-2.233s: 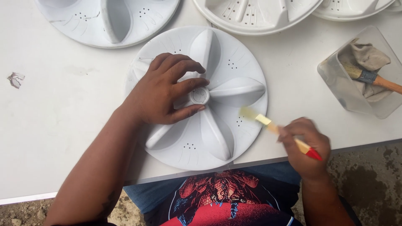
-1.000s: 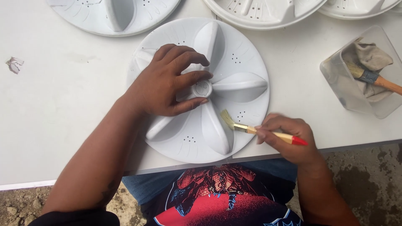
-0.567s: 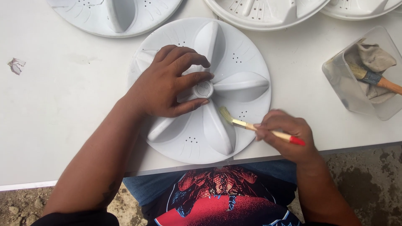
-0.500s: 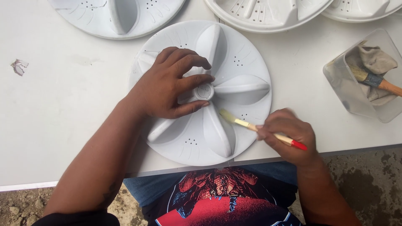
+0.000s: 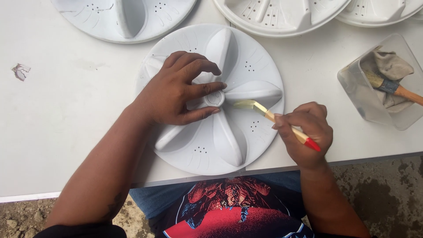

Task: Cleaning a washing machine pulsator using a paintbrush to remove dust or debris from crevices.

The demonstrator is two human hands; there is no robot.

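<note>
Left hand (image 5: 176, 94), fingers spread, presses the round white finned plastic disc (image 5: 211, 99); right hand (image 5: 306, 132) pinches a small yellow-bristled, red-tipped brush (image 5: 275, 121), bristles touching the disc.

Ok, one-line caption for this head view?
Left hand steadies a white finned disc on a white table while the right hand brushes near its hub with a small paintbrush.

The round ribbed disc (image 5: 211, 99) is showing plain white with clusters of tiny holes, lying on a white table (image 5: 66, 110). The brush (image 5: 273, 120) is showing yellowish bristles, a pale handle and a red tip.
</note>
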